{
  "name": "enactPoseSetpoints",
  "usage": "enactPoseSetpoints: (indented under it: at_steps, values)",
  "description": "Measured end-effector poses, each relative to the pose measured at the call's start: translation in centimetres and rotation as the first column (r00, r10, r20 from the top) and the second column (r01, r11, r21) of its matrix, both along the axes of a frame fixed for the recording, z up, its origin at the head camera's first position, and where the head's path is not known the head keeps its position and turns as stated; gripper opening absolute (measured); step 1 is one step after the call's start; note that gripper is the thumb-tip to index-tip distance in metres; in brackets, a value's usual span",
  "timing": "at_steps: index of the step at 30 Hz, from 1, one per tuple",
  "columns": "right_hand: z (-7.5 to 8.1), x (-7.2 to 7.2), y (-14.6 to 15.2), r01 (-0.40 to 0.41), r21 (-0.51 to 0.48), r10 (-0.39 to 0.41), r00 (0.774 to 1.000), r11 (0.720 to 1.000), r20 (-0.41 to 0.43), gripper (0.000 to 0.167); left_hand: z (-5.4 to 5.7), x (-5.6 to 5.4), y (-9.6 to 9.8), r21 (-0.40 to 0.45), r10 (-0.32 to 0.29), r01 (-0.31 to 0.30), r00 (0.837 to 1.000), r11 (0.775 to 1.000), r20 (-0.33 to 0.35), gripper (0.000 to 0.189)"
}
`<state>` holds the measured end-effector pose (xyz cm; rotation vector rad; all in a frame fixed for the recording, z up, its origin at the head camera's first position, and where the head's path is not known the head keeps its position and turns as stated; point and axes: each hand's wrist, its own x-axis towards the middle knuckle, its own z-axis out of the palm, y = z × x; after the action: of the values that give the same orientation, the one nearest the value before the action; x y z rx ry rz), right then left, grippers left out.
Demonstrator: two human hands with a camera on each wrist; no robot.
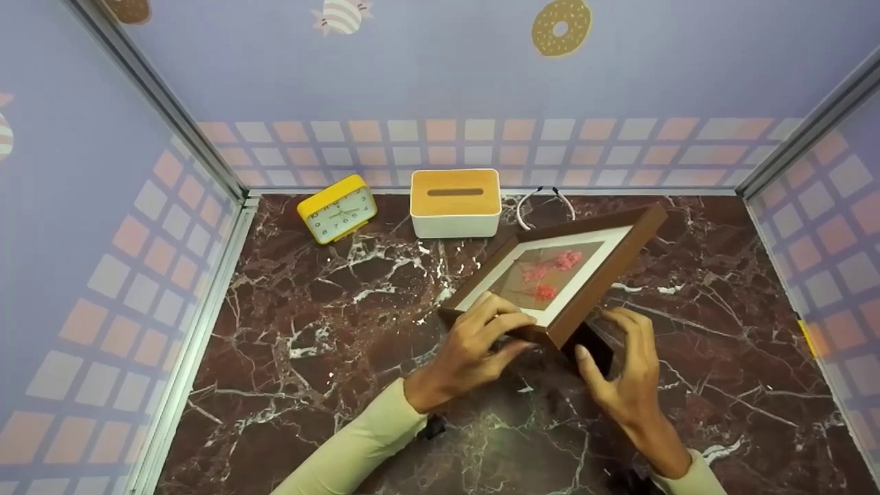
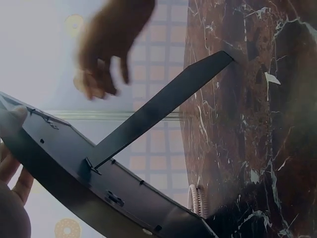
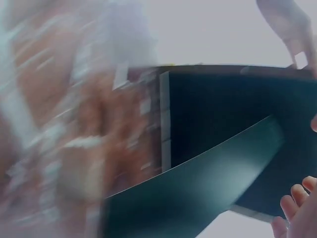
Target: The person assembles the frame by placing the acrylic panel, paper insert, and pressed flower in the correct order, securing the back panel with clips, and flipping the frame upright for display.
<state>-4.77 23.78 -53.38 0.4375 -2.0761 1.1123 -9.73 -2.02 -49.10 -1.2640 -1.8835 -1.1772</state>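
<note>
A brown picture frame (image 1: 550,275) with pink flowers behind its front is held tilted above the marble-patterned table. My left hand (image 1: 474,340) grips its near edge, fingers over the front and thumb underneath. From the frame's dark back (image 2: 64,144), a flat support leg (image 2: 163,106) is swung out. Beside that leg is my right hand (image 1: 629,371), its fingers loosely bent and spread. In the left wrist view, the blurred right hand (image 2: 111,47) is apart from the leg. The right wrist view shows the leg (image 3: 198,188) across the back, partly smeared by motion.
Along the back wall stand a yellow alarm clock (image 1: 338,210) and a white tissue box (image 1: 455,225) with a wooden lid. A pale headband (image 1: 520,210) lies behind the frame, partly hidden by it. Patterned walls enclose the marble table (image 1: 330,344) on three sides.
</note>
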Motion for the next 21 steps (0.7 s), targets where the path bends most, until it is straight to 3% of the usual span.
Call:
enactPoseSetpoints:
  at_steps: [6,10,15,21]
  values:
    - [3.8,1.3,-1.8,0.007,-0.097,-0.015,0.997,0.995,-0.081,0.066,0.0,-0.7,-0.7,0.053,-0.082,0.08,0.996,0.995,0.043,0.039]
    - [5.3,1.6,-3.0,0.032,-0.089,-0.035,0.999,0.995,-0.028,0.087,-0.2,-1.5,-1.4,0.078,-0.087,0.075,0.984,0.994,0.153,0.031]
    - [6.3,2.0,-4.6,0.085,-0.058,-0.079,0.992,0.995,0.102,0.107,-0.8,-2.8,-2.2,0.077,-0.042,0.017,0.94,0.997,0.338,0.026]
    - [6.5,2.0,-6.2,0.119,-0.112,-0.098,0.979,0.987,0.18,0.103,-1.8,-4.4,-3.0,-0.046,0.088,-0.075,0.873,0.996,0.48,0.028]
